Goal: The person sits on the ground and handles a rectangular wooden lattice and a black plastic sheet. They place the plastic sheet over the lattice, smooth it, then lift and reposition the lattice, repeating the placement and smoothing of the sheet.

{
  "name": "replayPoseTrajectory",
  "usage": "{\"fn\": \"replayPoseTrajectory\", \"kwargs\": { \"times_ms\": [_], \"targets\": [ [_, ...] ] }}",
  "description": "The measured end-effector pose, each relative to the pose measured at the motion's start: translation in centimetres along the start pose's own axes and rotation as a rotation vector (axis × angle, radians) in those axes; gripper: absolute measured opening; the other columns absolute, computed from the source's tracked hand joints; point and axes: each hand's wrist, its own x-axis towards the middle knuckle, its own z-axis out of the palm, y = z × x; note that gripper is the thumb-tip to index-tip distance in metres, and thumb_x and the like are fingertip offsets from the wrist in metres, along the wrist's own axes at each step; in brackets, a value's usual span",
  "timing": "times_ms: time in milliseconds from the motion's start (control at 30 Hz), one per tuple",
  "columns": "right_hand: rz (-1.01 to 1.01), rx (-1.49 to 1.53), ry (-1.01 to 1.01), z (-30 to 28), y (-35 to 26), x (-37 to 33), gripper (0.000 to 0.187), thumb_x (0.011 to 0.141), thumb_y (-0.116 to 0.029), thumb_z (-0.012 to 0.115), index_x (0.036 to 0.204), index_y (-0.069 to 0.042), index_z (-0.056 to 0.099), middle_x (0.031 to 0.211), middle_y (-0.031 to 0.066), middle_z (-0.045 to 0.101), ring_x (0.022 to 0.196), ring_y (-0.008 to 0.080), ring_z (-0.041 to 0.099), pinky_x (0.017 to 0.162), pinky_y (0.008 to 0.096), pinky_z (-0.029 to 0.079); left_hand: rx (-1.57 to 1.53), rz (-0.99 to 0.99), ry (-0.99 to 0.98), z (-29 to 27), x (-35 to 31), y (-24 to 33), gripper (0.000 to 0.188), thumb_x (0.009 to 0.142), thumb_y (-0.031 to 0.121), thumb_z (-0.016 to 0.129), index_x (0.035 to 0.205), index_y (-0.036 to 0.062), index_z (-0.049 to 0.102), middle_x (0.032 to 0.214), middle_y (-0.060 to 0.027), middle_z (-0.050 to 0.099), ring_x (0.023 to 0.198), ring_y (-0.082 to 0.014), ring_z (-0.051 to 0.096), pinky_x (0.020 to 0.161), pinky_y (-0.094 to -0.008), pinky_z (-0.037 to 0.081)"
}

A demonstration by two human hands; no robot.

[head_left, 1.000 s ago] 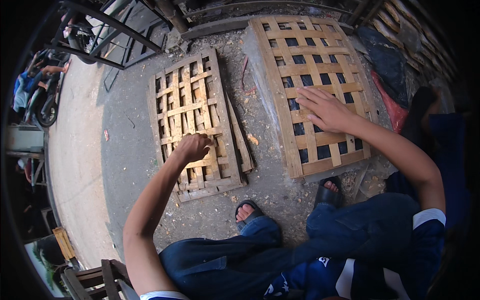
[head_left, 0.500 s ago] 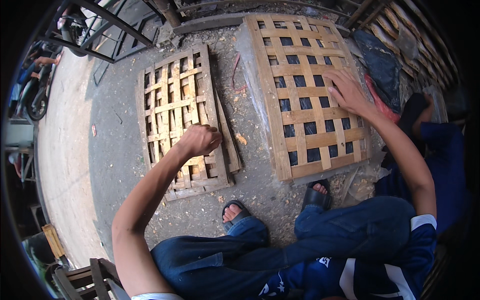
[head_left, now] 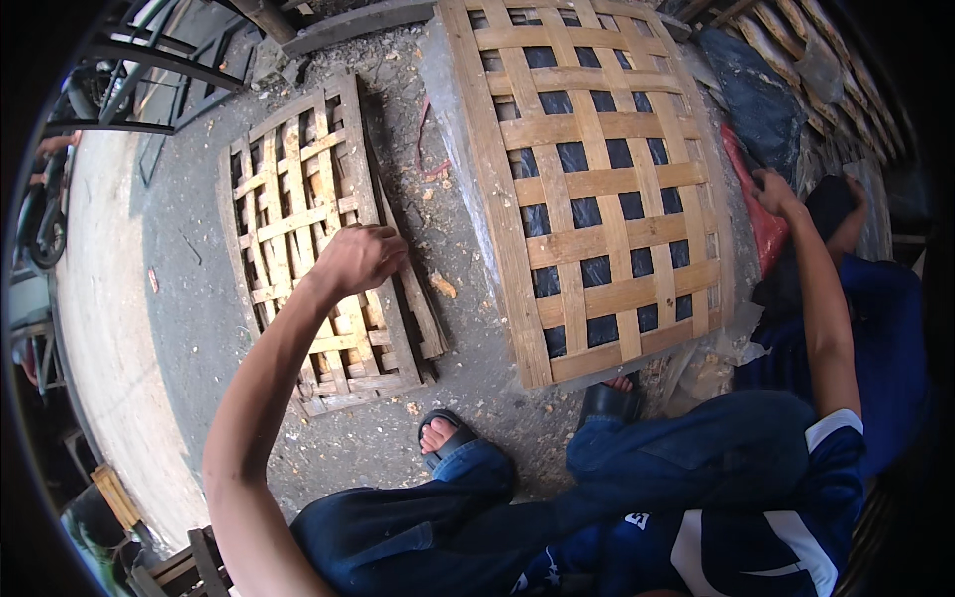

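Observation:
My left hand point(head_left: 360, 257) is a closed fist resting at the right edge of the smaller woven wooden lattice panel point(head_left: 288, 234); anything inside the fist is hidden. That panel lies on top of at least one more thin wooden panel point(head_left: 423, 313). Beyond the right edge of a larger lattice panel point(head_left: 604, 244), my right hand point(head_left: 779, 197) is beside a red plastic piece point(head_left: 753, 214). Its fingers curl around something small and dark that I cannot make out. Dark plastic shows through the larger panel's gaps, and clear plastic point(head_left: 453, 129) sticks out along its left side.
A dark blue sheet point(head_left: 756, 99) lies at the upper right, near stacked wooden slats point(head_left: 846, 75). Another person's limb and blue clothing point(head_left: 885, 338) are close on my right. Dark metal frames point(head_left: 164, 85) stand at the upper left. My sandalled foot point(head_left: 438, 435) is below the panels.
My right hand has left the larger panel's surface and moved right to the red plastic, its fingers now curled. My left fist stays on the smaller panel's edge. The view has shifted right.

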Motion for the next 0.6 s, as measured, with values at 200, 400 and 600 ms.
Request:
{"fn": "replayPoseTrajectory", "kwargs": {
  "times_ms": [200, 400, 600],
  "targets": [
    [-0.030, -0.022, -0.051, 1.7, 0.7, 3.2, 0.050, 0.085, -0.014, 0.070, 0.133, -0.001, 0.061, 0.145, 0.0280, 0.051, 0.137, 0.0413, 0.049, 0.116, 0.0430, 0.039, 0.029, -0.013, -0.067, 1.3, 1.0, -1.0, 0.017, 0.091, 0.018, 0.069, 0.096, 0.0030, 0.074, 0.091, -0.0100, 0.070, 0.081, -0.0258, 0.069, 0.074, -0.0391, 0.060],
    [0.024, -0.101, -0.032, 4.5, 6.0, 5.2, 0.053, 0.084, -0.017, 0.072, 0.132, 0.004, 0.061, 0.145, 0.0299, 0.051, 0.138, 0.0408, 0.049, 0.116, 0.0424, 0.040, -0.049, 0.054, 0.044, 0.9, 1.3, -0.7, 0.017, 0.092, 0.019, 0.067, 0.095, 0.0026, 0.070, 0.090, -0.0133, 0.069, 0.082, -0.0297, 0.070, 0.074, -0.0442, 0.059],
    [0.061, 0.204, 0.341, 1.7, 0.6, 4.6, 0.037, 0.088, -0.016, 0.067, 0.119, 0.004, 0.069, 0.124, 0.0254, 0.066, 0.119, 0.0413, 0.063, 0.105, 0.0440, 0.048, -0.017, -0.052, -0.050, 0.5, -1.3, -0.2, 0.018, 0.094, 0.019, 0.066, 0.104, 0.0041, 0.072, 0.102, -0.0117, 0.072, 0.087, -0.0286, 0.072, 0.078, -0.0418, 0.060]
  ]
}}
